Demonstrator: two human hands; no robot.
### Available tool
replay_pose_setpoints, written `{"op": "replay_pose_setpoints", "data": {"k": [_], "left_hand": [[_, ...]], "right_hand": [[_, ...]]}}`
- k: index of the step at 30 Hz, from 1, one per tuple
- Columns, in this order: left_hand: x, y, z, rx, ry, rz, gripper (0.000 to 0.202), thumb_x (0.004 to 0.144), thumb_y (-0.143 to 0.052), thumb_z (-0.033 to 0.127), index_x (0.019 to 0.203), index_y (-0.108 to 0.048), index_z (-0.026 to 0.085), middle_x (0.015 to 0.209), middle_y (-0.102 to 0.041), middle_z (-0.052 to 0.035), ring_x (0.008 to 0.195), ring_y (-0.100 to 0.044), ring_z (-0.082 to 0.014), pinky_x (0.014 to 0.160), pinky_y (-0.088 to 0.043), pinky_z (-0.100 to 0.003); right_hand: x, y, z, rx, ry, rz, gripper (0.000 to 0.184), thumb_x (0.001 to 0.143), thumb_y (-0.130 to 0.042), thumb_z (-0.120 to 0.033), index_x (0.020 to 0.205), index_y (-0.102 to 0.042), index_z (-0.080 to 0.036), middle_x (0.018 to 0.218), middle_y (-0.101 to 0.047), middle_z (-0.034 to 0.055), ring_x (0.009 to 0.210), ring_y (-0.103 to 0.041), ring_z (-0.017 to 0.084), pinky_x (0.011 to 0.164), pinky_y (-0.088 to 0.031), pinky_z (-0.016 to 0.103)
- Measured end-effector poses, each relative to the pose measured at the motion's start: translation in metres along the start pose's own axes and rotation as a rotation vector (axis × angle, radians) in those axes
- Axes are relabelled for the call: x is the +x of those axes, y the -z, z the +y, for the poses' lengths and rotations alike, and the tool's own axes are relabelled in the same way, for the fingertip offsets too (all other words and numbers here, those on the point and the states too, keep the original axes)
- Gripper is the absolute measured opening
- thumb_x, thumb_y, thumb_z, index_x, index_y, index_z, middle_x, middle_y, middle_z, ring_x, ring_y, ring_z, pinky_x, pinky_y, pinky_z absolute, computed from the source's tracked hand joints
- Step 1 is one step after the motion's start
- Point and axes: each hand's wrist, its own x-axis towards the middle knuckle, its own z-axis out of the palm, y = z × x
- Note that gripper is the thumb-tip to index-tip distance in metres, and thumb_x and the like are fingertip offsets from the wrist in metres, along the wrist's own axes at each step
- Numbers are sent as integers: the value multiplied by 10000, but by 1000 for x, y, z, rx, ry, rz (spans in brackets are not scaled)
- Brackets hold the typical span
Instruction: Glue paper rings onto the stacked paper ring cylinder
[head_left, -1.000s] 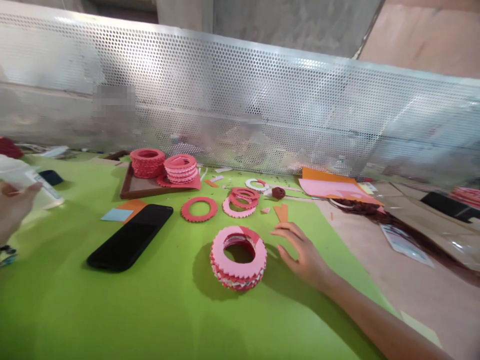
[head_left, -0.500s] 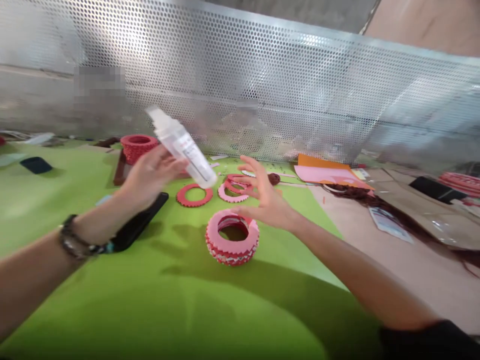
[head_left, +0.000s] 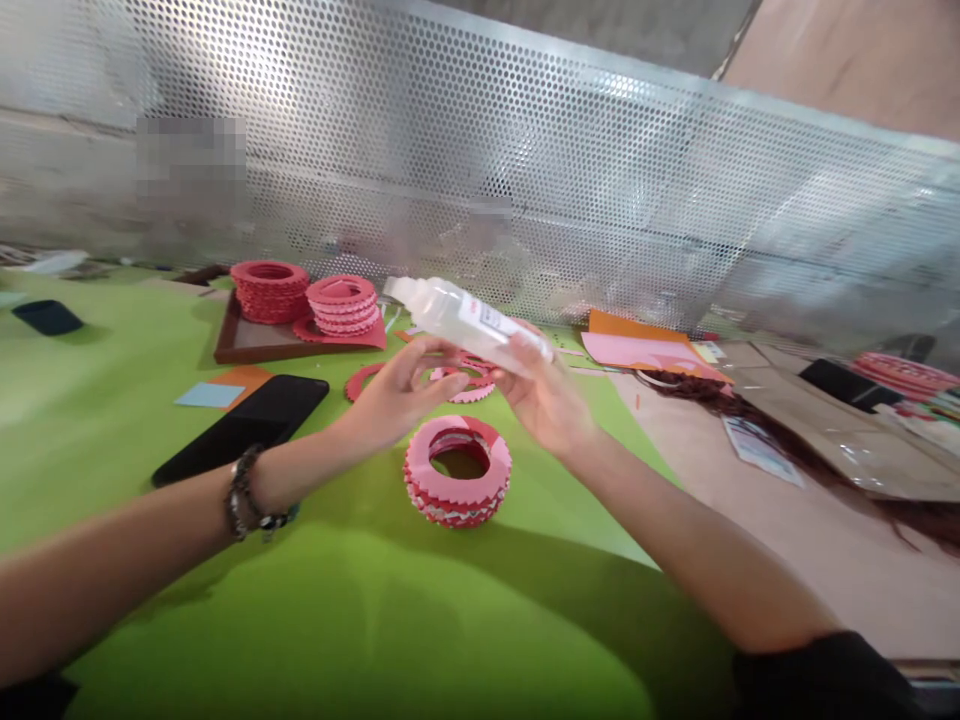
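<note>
A clear plastic glue bottle [head_left: 465, 318] lies nearly level in the air above the green sheet, its nozzle pointing left. My right hand [head_left: 546, 398] is wrapped round its right end. My left hand [head_left: 397, 392], with a beaded bracelet at the wrist, is under the bottle's middle with fingers loosely curled and touching it. Just below both hands sits a stack of pink and red saw-toothed paper rings [head_left: 457, 480] on the green sheet [head_left: 360, 620].
A black phone [head_left: 241, 428] lies left of the stack. A brown tray [head_left: 247, 345] at the back holds two ring stacks. Loose rings [head_left: 364, 382], orange and pink sheets [head_left: 645, 350] and a perforated metal screen [head_left: 525, 190] lie beyond. Brown table at right.
The bottle came from my left hand, upright, to lie level between both hands. My right hand rose from beside the ring stack and closed round the bottle's end.
</note>
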Motion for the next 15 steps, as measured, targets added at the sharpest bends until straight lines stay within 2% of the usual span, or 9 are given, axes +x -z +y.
{"op": "replay_pose_setpoints", "data": {"k": [3,4,5,7,9,10,12,15], "left_hand": [[-26,10,2,160,16,-89,212,782,-642,344,912,-664,177,962,-726,-85,883,-706,-257,782,-583,-388],[-38,12,6,227,-2,-150,146,796,-644,307,869,-685,188,913,-737,-62,818,-710,-244,748,-579,-370],[-49,13,10,368,-105,-237,135,836,-606,291,877,-692,196,921,-746,-52,800,-714,-232,722,-572,-345],[-67,13,17,609,-363,-304,185,907,-536,283,885,-696,194,885,-752,-49,752,-706,-214,672,-550,-314],[-78,15,17,745,-536,-258,269,958,-468,284,822,-683,197,773,-739,-29,634,-669,-179,587,-503,-286],[-79,17,14,760,-557,-212,313,973,-445,286,770,-668,203,693,-716,-10,562,-633,-158,543,-467,-274],[-75,25,3,718,-469,-109,383,986,-408,293,681,-625,211,571,-654,24,471,-568,-125,491,-404,-255],[-62,38,-15,610,-198,11,382,952,-395,345,661,-604,212,597,-672,12,513,-597,-133,509,-412,-243]], "right_hand": [[7,12,-14,-86,71,97,515,533,-821,-572,819,-536,-252,795,-621,-18,672,-565,114,499,-442,227],[10,16,-16,-104,91,125,515,532,-826,-579,791,-527,-248,744,-601,-31,617,-527,96,465,-396,215],[12,19,-18,-113,101,147,525,520,-838,-580,764,-519,-242,697,-577,-46,563,-480,78,439,-353,208],[15,21,-19,-115,80,158,554,478,-874,-567,750,-526,-233,624,-531,-72,489,-391,51,414,-287,205],[16,20,-16,-127,49,162,597,434,-894,-572,791,-560,-230,566,-474,-98,446,-331,40,398,-242,211],[17,19,-14,-145,44,165,619,430,-891,-587,827,-576,-231,547,-447,-107,430,-312,38,391,-223,216],[18,14,-9,-202,56,157,648,456,-867,-624,889,-585,-233,534,-411,-116,409,-293,40,378,-195,226],[20,6,-2,-286,99,119,604,514,-831,-641,860,-546,-237,574,-427,-98,432,-349,55,386,-230,234]]}}
